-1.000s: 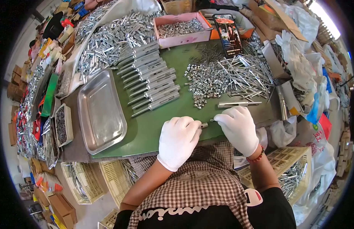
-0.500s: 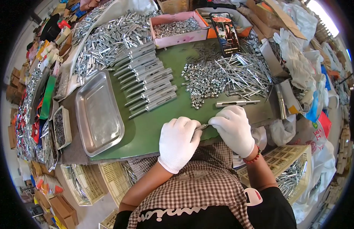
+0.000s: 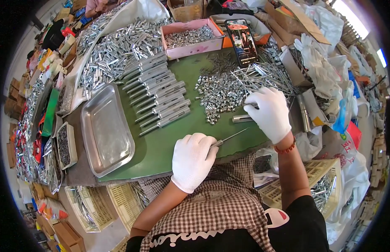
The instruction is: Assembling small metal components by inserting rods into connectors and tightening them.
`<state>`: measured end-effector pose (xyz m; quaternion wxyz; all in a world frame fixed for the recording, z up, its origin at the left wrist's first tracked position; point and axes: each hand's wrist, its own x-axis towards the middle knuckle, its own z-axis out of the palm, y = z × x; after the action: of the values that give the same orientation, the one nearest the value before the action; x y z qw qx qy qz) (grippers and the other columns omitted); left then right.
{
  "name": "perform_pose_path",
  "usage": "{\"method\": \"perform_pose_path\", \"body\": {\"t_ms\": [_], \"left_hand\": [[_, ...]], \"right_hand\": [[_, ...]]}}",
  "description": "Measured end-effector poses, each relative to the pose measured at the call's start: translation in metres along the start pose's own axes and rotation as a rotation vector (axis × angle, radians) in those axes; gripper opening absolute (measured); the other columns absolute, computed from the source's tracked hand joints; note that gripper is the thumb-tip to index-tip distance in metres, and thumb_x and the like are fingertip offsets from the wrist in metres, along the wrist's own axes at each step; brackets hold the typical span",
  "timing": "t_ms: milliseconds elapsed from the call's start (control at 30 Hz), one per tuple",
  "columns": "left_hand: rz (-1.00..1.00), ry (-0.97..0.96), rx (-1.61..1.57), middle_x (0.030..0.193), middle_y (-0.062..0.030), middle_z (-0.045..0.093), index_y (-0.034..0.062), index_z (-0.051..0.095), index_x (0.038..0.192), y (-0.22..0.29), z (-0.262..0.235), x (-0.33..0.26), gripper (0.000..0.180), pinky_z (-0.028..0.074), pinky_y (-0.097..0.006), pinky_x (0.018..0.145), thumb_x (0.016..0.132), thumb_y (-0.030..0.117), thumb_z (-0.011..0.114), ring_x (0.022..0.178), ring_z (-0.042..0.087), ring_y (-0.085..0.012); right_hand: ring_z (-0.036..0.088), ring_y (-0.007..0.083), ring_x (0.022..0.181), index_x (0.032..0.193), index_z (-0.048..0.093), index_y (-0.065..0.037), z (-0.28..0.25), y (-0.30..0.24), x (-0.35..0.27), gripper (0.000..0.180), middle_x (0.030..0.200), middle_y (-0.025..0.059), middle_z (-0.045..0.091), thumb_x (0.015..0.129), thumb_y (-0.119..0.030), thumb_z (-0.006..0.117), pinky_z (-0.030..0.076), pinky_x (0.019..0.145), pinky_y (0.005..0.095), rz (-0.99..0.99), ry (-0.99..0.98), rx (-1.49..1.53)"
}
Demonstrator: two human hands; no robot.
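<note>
My left hand (image 3: 193,161), in a white glove, is closed around a slim metal tube (image 3: 218,143). A thin pointed rod (image 3: 235,135) sticks out of that tube toward the right. The rest of the tube is hidden in my palm. My right hand (image 3: 270,113), also gloved, hovers at the lower right of a pile of small silvery metal caps (image 3: 222,92). Its fingers are curved, with a small gap between thumb and forefinger, and I see nothing between them. Under it lies a wider metal tube (image 3: 242,119), mostly covered by the hand.
Finished-looking tubes with rods (image 3: 167,103) lie stacked left of centre on the green mat (image 3: 161,153). Left of them is a steel tray (image 3: 106,130). Loose rods (image 3: 270,77), a propped phone (image 3: 241,42) and a pink box of metal parts (image 3: 190,38) stand beyond.
My right hand has left the tube's tip and moved up and right, covering most of the wider tube. The left hand keeps its hold, and the thin rod now shows.
</note>
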<state>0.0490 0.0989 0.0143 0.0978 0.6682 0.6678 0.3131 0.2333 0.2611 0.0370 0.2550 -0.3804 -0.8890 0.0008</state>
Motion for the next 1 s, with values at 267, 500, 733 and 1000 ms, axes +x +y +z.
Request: {"method": "perform_pose_path", "body": {"t_ms": [267, 500, 733, 1000], "left_hand": [[0.016, 0.024, -0.023, 0.083, -0.0073, 0.063, 0.0101, 0.067, 0.085, 0.0, 0.001, -0.001, 0.012, 0.045, -0.041, 0.072, 0.075, 0.011, 0.073, 0.079, 0.06, -0.0304], [0.035, 0.035, -0.001, 0.082, -0.0077, 0.061, 0.0099, 0.066, 0.086, -0.002, 0.001, -0.002, 0.013, 0.045, -0.042, 0.07, 0.075, 0.011, 0.073, 0.077, 0.059, -0.0311], [0.087, 0.064, 0.035, 0.079, -0.0061, 0.06, 0.0118, 0.066, 0.086, -0.005, 0.003, -0.001, 0.008, 0.045, -0.042, 0.066, 0.08, 0.015, 0.07, 0.074, 0.061, -0.0288], [0.063, 0.031, 0.024, 0.08, -0.0066, 0.061, 0.0114, 0.065, 0.085, -0.002, 0.001, 0.0, 0.008, 0.045, -0.042, 0.066, 0.08, 0.017, 0.069, 0.073, 0.061, -0.029]], "right_hand": [[0.062, 0.0305, 0.078, 0.078, 0.066, -0.01, 0.001, -0.007, 0.009, 0.003, 0.079, 0.0082, 0.064, 0.081, -0.011, 0.065, 0.048, 0.072, 0.0433, -0.125, -0.186, -0.123], [0.065, 0.0339, 0.082, 0.109, 0.066, -0.004, -0.033, -0.038, -0.016, 0.02, 0.091, 0.016, 0.068, 0.09, -0.003, 0.059, 0.053, 0.075, 0.0392, 0.014, -0.005, 0.386], [0.068, 0.0264, 0.08, 0.093, 0.071, -0.005, -0.03, -0.042, -0.045, 0.012, 0.092, 0.0094, 0.07, 0.081, -0.003, 0.072, 0.053, 0.073, 0.0332, 0.216, 0.101, 0.466], [0.063, 0.0258, 0.106, 0.081, 0.071, -0.016, 0.009, -0.067, -0.054, 0.013, 0.097, -0.0007, 0.067, 0.07, -0.012, 0.078, 0.046, 0.092, 0.0416, -0.084, 0.09, 0.335]]}}
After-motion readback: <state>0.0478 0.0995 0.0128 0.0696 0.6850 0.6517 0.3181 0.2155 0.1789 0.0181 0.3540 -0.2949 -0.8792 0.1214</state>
